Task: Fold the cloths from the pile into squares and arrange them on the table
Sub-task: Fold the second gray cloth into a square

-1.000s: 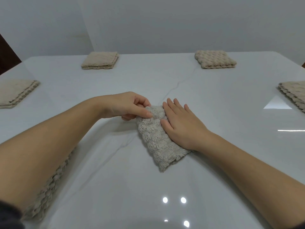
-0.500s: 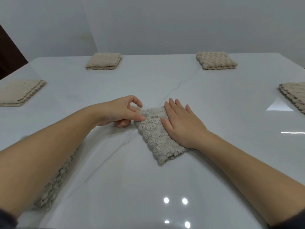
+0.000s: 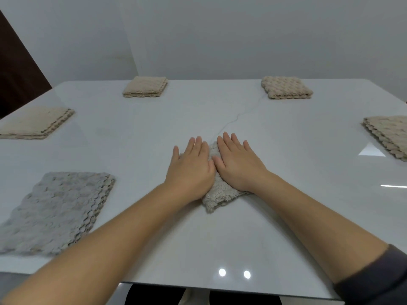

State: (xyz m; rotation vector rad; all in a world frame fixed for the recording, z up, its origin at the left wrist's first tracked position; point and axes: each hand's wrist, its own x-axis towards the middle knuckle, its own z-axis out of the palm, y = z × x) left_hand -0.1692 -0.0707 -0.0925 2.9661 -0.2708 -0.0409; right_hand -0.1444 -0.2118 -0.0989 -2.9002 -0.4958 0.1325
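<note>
A small folded beige cloth (image 3: 220,194) lies in the middle of the white table (image 3: 198,238). Both hands lie flat on it, side by side. My left hand (image 3: 190,170) presses its left part with straight fingers. My right hand (image 3: 239,166) presses its right part, fingers straight and spread. Only the cloth's near corner and a strip between the hands show. At the near left lies the grey pile of cloths (image 3: 55,211).
Folded beige squares sit around the table: one at the far left (image 3: 145,87), one at the far right (image 3: 286,88), one at the left edge (image 3: 35,122), one at the right edge (image 3: 389,133). A wall rises behind the table.
My left hand let go of the cloth's corner and now lies flat on the cloth beside my right hand. The view has tilted, showing the grey pile and the table's near edge.
</note>
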